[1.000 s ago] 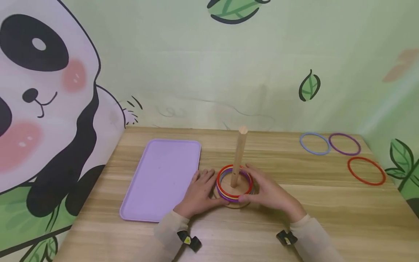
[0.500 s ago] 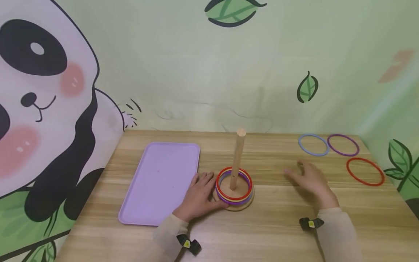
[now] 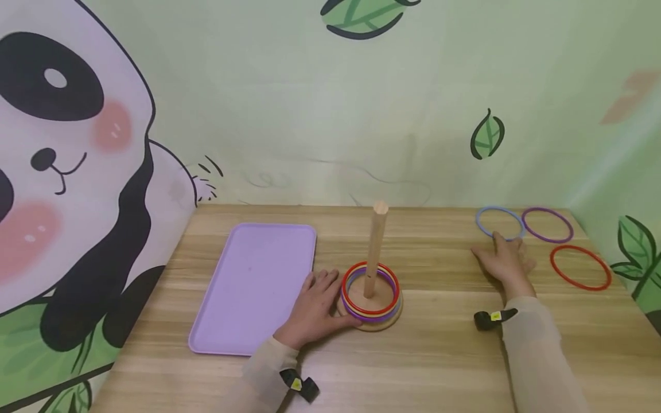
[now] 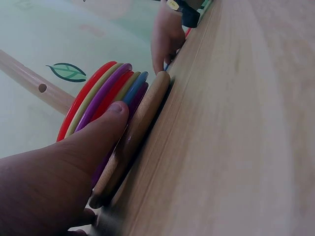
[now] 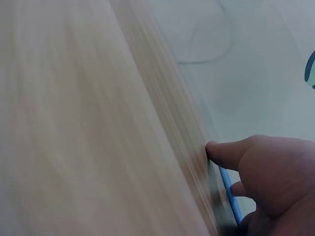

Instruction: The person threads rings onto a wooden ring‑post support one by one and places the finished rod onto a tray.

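A wooden peg (image 3: 376,246) stands upright on a round wooden base (image 3: 373,328). Several coloured rings (image 3: 396,298) are stacked around it, red on top. My left hand (image 3: 315,315) holds the stack from its left side; its thumb (image 4: 98,128) presses against the ring edges, and some fingers are hidden behind the stack in the left wrist view. At the right, my right hand (image 3: 505,265) reaches over the near edge of a light blue ring (image 3: 478,220). Its thumb (image 5: 224,152) is spread apart from the fingers, which are at the blue ring (image 5: 231,194).
A purple ring (image 3: 572,228) lies beside the blue one, and a red ring (image 3: 610,276) lies nearer on the right. The purple tray (image 3: 253,287) lies left of the peg. A panda-printed wall (image 3: 310,115) stands behind the wooden table (image 3: 439,367).
My right hand has left the ring stack and moved right and away to the light blue ring. My left hand has stayed at the stack.
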`<action>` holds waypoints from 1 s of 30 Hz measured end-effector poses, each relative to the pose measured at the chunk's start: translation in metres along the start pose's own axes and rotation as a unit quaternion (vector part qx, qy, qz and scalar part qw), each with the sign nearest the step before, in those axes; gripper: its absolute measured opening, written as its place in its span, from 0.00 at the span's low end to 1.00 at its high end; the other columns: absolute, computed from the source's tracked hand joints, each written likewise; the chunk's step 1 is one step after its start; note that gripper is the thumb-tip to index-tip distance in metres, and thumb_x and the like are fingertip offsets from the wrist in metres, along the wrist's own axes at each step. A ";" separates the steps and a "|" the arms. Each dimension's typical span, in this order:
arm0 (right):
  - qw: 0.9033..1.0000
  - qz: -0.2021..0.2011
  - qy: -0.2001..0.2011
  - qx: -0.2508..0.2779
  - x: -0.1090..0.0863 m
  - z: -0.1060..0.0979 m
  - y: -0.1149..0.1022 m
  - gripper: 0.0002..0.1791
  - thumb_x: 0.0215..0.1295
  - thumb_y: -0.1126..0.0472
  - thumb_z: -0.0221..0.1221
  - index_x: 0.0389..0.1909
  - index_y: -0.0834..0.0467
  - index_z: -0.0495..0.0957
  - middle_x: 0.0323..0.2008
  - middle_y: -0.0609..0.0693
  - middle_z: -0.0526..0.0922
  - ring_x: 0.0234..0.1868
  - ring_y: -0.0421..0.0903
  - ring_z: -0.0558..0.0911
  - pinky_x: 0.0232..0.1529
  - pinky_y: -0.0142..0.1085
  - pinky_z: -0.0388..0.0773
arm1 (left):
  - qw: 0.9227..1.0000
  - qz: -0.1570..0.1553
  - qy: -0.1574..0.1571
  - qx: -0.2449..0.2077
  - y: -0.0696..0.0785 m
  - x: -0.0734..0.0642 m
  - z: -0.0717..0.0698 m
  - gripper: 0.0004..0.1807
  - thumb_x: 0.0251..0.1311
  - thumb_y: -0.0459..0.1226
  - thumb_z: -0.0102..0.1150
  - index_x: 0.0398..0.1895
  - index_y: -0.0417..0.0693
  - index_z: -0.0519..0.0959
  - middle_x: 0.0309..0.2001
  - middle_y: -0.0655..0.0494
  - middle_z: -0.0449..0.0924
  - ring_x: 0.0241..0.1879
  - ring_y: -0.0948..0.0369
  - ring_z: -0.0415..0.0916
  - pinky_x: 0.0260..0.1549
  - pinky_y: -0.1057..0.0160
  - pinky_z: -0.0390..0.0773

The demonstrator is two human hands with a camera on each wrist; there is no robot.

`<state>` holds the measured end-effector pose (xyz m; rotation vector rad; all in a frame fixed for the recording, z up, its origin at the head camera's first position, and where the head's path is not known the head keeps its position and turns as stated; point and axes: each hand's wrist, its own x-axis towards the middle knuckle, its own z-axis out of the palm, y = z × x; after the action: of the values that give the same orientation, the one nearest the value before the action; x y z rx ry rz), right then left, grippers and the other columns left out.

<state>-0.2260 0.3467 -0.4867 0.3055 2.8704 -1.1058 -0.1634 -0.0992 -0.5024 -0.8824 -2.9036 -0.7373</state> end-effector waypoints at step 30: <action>0.991 -0.044 0.119 0.049 -0.028 0.022 0.002 0.31 0.68 0.41 0.70 0.46 0.70 0.83 0.76 0.75 0.60 0.75 0.81 0.54 0.74 0.69 0.44 | 1.000 -0.004 -0.005 0.006 0.002 0.000 0.000 0.57 0.57 0.66 0.71 0.79 0.40 0.66 0.78 0.37 0.63 0.79 0.38 0.56 0.79 0.37 0.44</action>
<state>-0.1988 0.3288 -0.5017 0.3408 3.0673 -1.3135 -0.1629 -0.0977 -0.5016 -0.8755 -2.9190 -0.7181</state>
